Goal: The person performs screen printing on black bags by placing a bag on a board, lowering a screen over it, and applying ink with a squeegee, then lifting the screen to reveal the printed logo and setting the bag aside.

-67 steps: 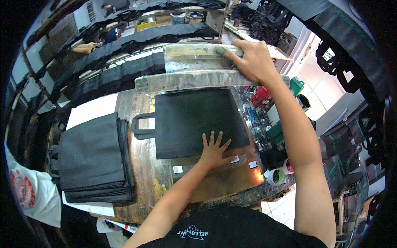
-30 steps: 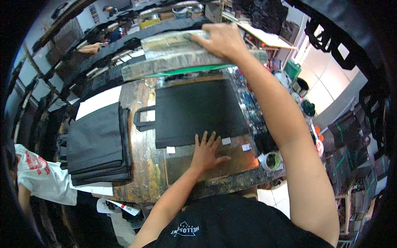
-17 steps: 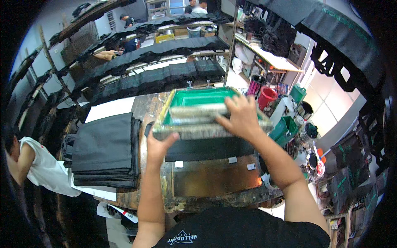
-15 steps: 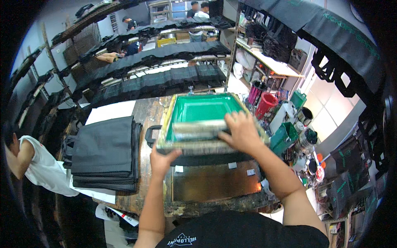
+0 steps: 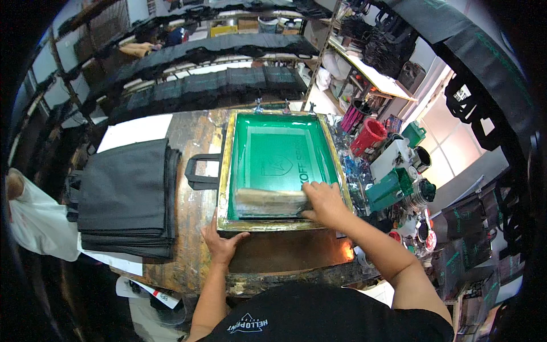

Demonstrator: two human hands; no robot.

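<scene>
I'm gripping the squeegee (image 5: pixel 272 202) with my right hand (image 5: pixel 322 203), left hand (image 5: pixel 223 244) flat, probably pressing the frame (image 5: pixel 223 171); next, a firm even pull.

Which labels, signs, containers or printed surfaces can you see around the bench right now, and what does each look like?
Screen: green mesh in a yellowish frame, mid-bench, faint shield design.
Red cup: right of the screen, tilted.
Green can: right bench edge, boxy.
White sheet: flat, behind the bag stack.
Hanging bags: far right, black with light prints.
Left hand presses the frame's near edge; right hand is on the squeegee.
</scene>
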